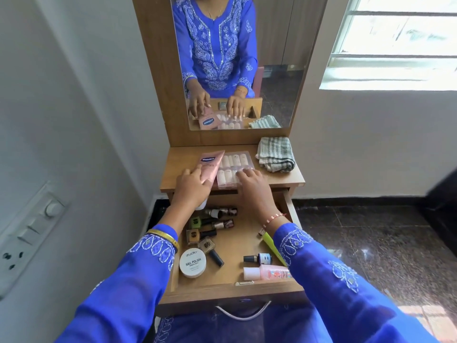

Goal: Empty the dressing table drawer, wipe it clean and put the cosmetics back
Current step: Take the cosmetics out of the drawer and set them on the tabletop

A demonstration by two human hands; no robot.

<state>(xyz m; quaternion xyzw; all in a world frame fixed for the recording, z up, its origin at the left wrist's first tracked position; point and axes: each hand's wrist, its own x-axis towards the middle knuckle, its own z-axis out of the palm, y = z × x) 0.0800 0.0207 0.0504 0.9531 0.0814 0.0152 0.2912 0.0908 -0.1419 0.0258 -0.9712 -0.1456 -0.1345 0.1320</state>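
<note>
Drawer [222, 285]: nearest to me, pulled open below the tabletop, still holding cosmetics on its wooden floor.
Front of drawer: a round white jar [193, 262] labelled nail polish remover lies at the left; a pink bottle [265, 273] with a white cap lies on its side at the right, partly under my right sleeve.
Middle of drawer: a small dark bottle [258, 258] lies near the pink one; a yellow-green tube [272, 245] pokes out beside my right wrist.
Back left of drawer: a cluster of nail polish bottles [210, 226] lies jumbled, touching one another.
Left hand [191, 186]: over the tabletop's front edge, fingers closed around a pink tube [210, 167] that angles up and away from me.
Right hand [252, 181]: palm down, fingers slightly spread, tips resting on a clear tray of press-on nails [233, 163].
Tabletop [178, 177]: the nail tray lies flat just beside the tube, touching it.
Cloth [275, 154]: a folded green-and-white striped cloth sits at the far right of the tabletop, apart from the tray.
Mirror [272, 58]: upright behind everything, reflecting my hands, the tube, the tray and the cloth.
</note>
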